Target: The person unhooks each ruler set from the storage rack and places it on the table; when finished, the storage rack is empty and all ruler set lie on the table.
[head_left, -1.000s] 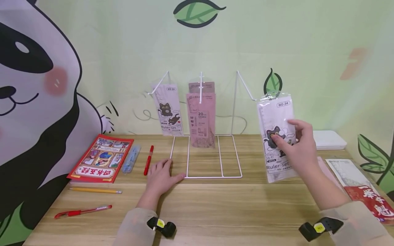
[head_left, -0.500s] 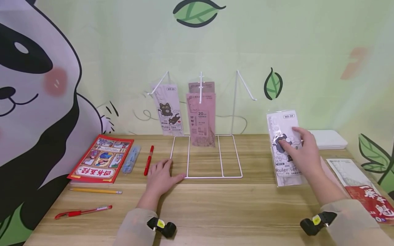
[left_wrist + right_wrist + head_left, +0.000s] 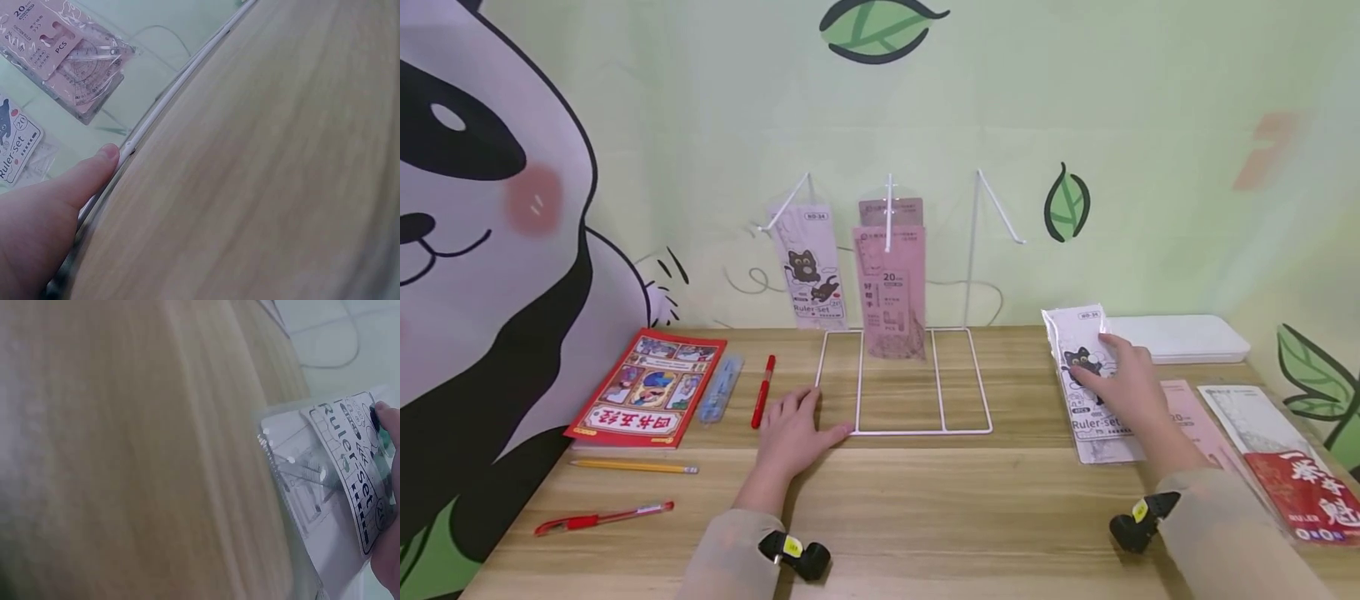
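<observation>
My right hand (image 3: 1123, 387) pinches a white packaged ruler set (image 3: 1078, 333) with black cats, thumb on its front, near the tabletop right of the rack. In the right wrist view, clear rulers show through the lower part of the packet (image 3: 306, 481). My left hand (image 3: 793, 437) rests on the front left corner of the white wire display rack (image 3: 917, 432), its thumb along the front wire (image 3: 169, 97). Another cat ruler set (image 3: 808, 271) hangs on the rack's left hook, pink ruler packets (image 3: 891, 292) on the middle one. The right hook (image 3: 1000, 208) holds nothing.
At left lie a red comic-covered book (image 3: 651, 387), a blue translucent item (image 3: 720, 387), a red marker (image 3: 763, 392), a pencil (image 3: 632, 466) and a red pen (image 3: 602, 518). At right are a white case (image 3: 1187, 337), a pink packet (image 3: 1187, 412) and a red-and-white ruler packet (image 3: 1292, 467).
My right hand has drawn the cat ruler set away from the right hook, down and rightward toward the tabletop. The left hand stays on the rack's corner.
</observation>
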A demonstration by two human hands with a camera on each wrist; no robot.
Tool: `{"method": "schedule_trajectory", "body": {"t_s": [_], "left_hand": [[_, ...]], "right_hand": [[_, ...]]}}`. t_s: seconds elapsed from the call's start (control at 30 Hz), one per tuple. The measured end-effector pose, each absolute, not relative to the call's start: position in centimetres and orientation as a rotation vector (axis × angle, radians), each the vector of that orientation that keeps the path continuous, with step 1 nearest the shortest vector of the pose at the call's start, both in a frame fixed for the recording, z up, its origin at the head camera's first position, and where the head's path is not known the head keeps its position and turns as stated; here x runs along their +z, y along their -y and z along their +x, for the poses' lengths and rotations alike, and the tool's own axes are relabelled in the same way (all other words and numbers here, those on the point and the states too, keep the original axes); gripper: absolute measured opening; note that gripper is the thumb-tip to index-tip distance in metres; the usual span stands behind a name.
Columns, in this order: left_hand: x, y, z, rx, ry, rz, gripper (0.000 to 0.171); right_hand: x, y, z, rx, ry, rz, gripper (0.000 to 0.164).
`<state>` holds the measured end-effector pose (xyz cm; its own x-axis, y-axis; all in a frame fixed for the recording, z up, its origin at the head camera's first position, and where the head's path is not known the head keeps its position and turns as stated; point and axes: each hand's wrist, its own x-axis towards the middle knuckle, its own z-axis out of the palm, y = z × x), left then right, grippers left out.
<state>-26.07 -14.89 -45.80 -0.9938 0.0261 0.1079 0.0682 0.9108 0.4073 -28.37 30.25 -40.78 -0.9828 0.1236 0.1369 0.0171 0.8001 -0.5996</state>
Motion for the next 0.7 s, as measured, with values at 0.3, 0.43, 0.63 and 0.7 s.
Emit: {"method": "schedule_trajectory", "body": {"t_s": [0.3, 0.43, 0.63, 0.7], "left_hand": [[-45.9, 14.9, -26.0, -0.647, 2.979, -0.066, 0.091], [-45.7, 14.8, -25.9, -0.654, 2.98, -0.063, 0.09], [-45.5, 14.8, -25.9, -0.641, 2.984, -0.067, 0.089], [-45.5, 14.8, -25.9, -0.636, 2.986, -0.066, 0.089]], "right_hand": [[-42.3, -31.0, -29.5, 0.848, 2.921, -0.082, 0.094], [-42.8, -31.1, -30.0, 0.824, 2.945, -0.046, 0.093], [-43.1, -31.2, -30.1, 0.792, 2.952, -0.013, 0.087], [-43.1, -31.2, -30.1, 0.789, 2.951, -0.014, 0.085]]}}
